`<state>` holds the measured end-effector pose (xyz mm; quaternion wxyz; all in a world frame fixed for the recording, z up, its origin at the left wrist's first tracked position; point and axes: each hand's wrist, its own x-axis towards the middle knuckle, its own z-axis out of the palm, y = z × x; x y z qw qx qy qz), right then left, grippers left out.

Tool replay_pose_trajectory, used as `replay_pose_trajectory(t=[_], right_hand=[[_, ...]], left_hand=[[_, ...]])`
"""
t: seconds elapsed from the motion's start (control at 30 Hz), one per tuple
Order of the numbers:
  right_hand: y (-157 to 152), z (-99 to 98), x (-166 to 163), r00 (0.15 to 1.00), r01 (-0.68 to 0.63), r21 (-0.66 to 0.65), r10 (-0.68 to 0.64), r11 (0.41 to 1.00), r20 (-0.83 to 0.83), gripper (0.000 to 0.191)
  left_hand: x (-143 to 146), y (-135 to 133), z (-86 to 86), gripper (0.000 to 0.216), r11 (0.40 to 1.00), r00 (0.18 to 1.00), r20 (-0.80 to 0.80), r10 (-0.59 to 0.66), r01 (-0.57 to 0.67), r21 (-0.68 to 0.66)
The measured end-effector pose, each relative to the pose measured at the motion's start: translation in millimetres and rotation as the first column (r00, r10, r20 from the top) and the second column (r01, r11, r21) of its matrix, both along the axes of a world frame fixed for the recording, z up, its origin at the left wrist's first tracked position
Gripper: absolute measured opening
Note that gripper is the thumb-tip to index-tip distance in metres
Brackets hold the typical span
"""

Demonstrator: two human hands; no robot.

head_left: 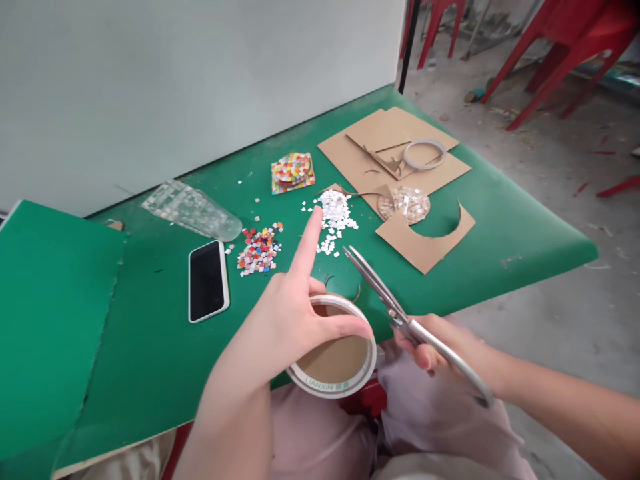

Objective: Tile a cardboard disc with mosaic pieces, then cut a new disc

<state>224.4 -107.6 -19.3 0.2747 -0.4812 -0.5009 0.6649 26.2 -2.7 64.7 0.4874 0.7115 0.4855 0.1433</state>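
My left hand (pixel 293 313) grips a white tape roll (pixel 333 357) with a round brown cardboard disc fitted inside it, thumb across the rim and index finger stretched out toward the table. My right hand (pixel 440 347) holds metal scissors (pixel 395 307) by the handles, blades nearly together and pointing up-left, just right of the roll. Both are held over my lap at the near edge of the green table (pixel 150 360).
On the table lie a black phone (pixel 207 280), a pile of coloured mosaic tiles (pixel 259 251), white tiles (pixel 335 212), a tiled round coaster (pixel 293 170), a clear plastic bag (pixel 193 210), cut cardboard sheets (pixel 425 240) and another tape ring (pixel 424 154). Red chairs (pixel 565 47) stand behind.
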Motion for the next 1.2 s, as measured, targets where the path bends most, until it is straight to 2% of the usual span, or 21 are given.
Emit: replay_pose_trajectory(t=[0.1,0.23,0.3,0.4,0.43,0.53,0.63,0.77,0.87,0.93,1.0,1.07,1.2], right_hand=[[-1,-0.1,0,0.996,0.048,0.051,-0.044,0.998,-0.075,0.058],[4,4.2,-10,0.975,0.17,0.109,-0.151,0.979,-0.162,0.044],[8,6.7,-19,0.95,0.244,0.138,-0.208,0.96,-0.235,0.039],[13,12.1,-36,0.918,0.309,0.115,-0.264,0.944,-0.295,0.034],[13,14.0,-41,0.914,0.327,0.095,-0.288,0.94,-0.287,0.032],[14,17.5,-53,0.902,0.404,0.088,-0.38,0.91,-0.207,0.026],[15,17.8,-59,0.871,0.487,0.138,-0.47,0.862,-0.142,0.026],[22,17.9,-62,0.864,0.504,0.158,-0.493,0.849,-0.103,0.028],[27,16.6,-64,0.811,0.586,0.159,-0.574,0.795,-0.117,0.027],[27,14.2,-65,0.778,0.628,0.175,-0.612,0.758,-0.142,0.026],[25,10.9,-66,0.763,0.646,0.181,-0.622,0.742,-0.174,0.026],[22,7.7,-69,0.756,0.652,0.168,-0.621,0.739,-0.207,0.027],[16,3.3,-76,0.75,0.648,0.114,-0.604,0.753,-0.271,0.028]], left_hand=[[2,-3,2.8,0.085,0.998,0.998,0.066,0.013,-0.018,0.065],[5,-9,3.5,0.082,0.97,0.991,0.117,0.071,-0.096,0.223],[6,-13,2.3,0.066,0.941,0.989,0.086,0.119,-0.14,0.308],[5,-19,-0.8,0.022,0.891,0.981,0.049,0.19,-0.193,0.41],[4,-22,-1.9,0.014,0.877,0.976,0.051,0.213,-0.214,0.431],[-1,-28,-4.8,0.02,0.845,0.959,0.06,0.278,-0.273,0.459],[-5,-30,-7.9,0.019,0.861,0.948,0.069,0.31,-0.31,0.404],[-15,-28,-17.9,0.025,0.918,0.92,0.212,0.33,-0.365,0.157],[-26,-29,-28.2,0.043,0.934,0.835,0.426,0.348,-0.348,-0.08],[-32,-34,-34.2,0.052,0.929,0.758,0.539,0.366,-0.332,-0.164],[-34,-43,-38.6,0.054,0.922,0.693,0.618,0.372,-0.352,-0.159],[-31,-52,-41.5,0.052,0.903,0.643,0.669,0.372,-0.418,-0.1],[-23,-63,-44.2,0.039,0.837,0.635,0.667,0.39,-0.547,0.031]])
